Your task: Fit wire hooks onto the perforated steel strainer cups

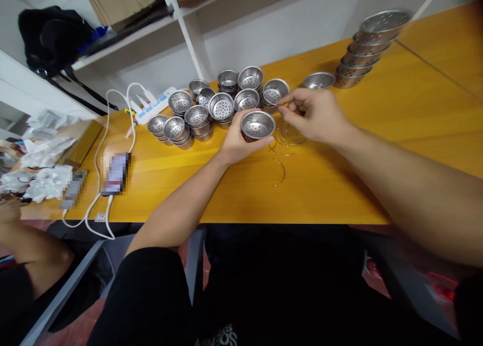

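Observation:
My left hand (pixel 241 141) is wrapped round a round metal filter basket (pixel 258 124) with a perforated bottom, holding it tilted, opening towards me, above the table. To its right, my right hand (pixel 311 113) pinches what looks like the end of a thin wire (pixel 277 105) between thumb and forefinger; most of it is hard to make out. Under and beside that hand, several thin curved wires (pixel 283 152) lie on the wood, one arc (pixel 284 173) nearer to me. A single basket (pixel 319 80) stands just behind my right hand, partly hidden.
Stacked perforated baskets (pixel 196 115) crowd the table (pixel 241 200) behind my left hand. A tall leaning stack (pixel 358 59) stands back right. On the left are a power strip (pixel 156 106), white cables, a phone (pixel 116 174), plastic bags (pixel 49 182) and another person's arm (pixel 33 250).

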`<action>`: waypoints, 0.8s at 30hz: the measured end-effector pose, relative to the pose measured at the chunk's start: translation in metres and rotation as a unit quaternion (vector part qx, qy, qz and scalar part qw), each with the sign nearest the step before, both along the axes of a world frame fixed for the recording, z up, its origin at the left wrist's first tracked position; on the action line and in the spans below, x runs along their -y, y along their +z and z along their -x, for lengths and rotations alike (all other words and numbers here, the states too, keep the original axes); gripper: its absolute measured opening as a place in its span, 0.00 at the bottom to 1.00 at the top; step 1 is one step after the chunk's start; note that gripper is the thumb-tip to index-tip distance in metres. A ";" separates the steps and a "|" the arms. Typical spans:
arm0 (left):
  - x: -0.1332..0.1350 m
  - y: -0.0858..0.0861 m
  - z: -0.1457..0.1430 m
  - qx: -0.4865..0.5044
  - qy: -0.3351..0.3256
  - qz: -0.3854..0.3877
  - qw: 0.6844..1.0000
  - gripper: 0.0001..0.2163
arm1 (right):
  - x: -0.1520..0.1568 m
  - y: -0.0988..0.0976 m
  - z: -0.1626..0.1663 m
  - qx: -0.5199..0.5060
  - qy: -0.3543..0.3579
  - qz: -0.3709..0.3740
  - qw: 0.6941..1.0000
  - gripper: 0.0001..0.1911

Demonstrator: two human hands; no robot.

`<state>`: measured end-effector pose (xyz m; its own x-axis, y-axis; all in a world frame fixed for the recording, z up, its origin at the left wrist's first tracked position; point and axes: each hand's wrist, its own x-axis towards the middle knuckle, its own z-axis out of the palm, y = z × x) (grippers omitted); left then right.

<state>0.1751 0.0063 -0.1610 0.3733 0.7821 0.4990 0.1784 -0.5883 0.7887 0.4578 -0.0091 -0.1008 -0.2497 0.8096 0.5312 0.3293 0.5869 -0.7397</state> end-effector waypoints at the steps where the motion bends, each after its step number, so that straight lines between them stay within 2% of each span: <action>1: 0.003 0.004 0.000 -0.003 0.014 -0.002 1.000 0.47 | 0.000 0.000 0.000 -0.001 0.001 0.002 1.000 0.14; 6: 0.009 0.013 0.000 0.000 0.043 0.023 0.999 0.46 | 0.000 0.000 0.000 -0.003 0.006 0.009 1.000 0.16; 14: 0.001 0.003 -0.001 0.008 0.011 0.050 0.999 0.50 | 0.003 0.002 -0.001 0.018 -0.010 0.004 1.000 0.16; 20: -0.003 -0.004 -0.003 0.038 -0.028 0.052 0.998 0.49 | 0.005 0.004 0.000 0.012 -0.008 0.011 1.000 0.18; 24: 0.003 0.004 0.000 0.019 0.010 0.036 0.999 0.48 | 0.003 0.002 0.000 -0.001 -0.006 0.003 1.000 0.23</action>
<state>0.1755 0.0029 -0.1573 0.3395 0.8233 0.4549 0.1594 -0.5270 0.8348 0.4576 -0.0123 -0.0986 -0.2390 0.8158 0.5266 0.3337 0.5783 -0.7444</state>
